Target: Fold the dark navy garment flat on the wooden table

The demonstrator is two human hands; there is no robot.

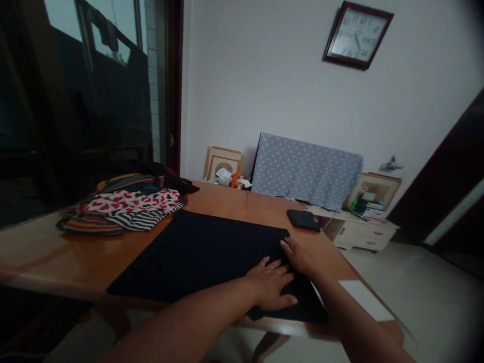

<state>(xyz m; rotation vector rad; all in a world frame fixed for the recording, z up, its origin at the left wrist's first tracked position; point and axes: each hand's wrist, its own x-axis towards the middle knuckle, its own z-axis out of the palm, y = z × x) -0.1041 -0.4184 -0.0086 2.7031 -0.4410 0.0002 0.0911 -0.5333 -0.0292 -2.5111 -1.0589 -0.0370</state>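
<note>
A dark navy piece of clothing [204,252] lies spread flat on the wooden table [227,196]; its exact kind is hard to make out. My left hand [270,285] rests palm down on its right part, fingers spread. Just beyond, my right hand [298,256] touches the garment's right edge near the far corner, with its fingers stretched out over the cloth. Neither hand grips anything that I can see. Part of the garment's near right end shows below my left hand, along the table's front edge.
Striped and heart-patterned clothes [132,204] are heaped at the table's left. A small dark folded item [303,220] lies at the far right, and a white sheet [365,300] near the right edge. Behind stand a cloth-covered panel [306,169] and a white cabinet [365,234].
</note>
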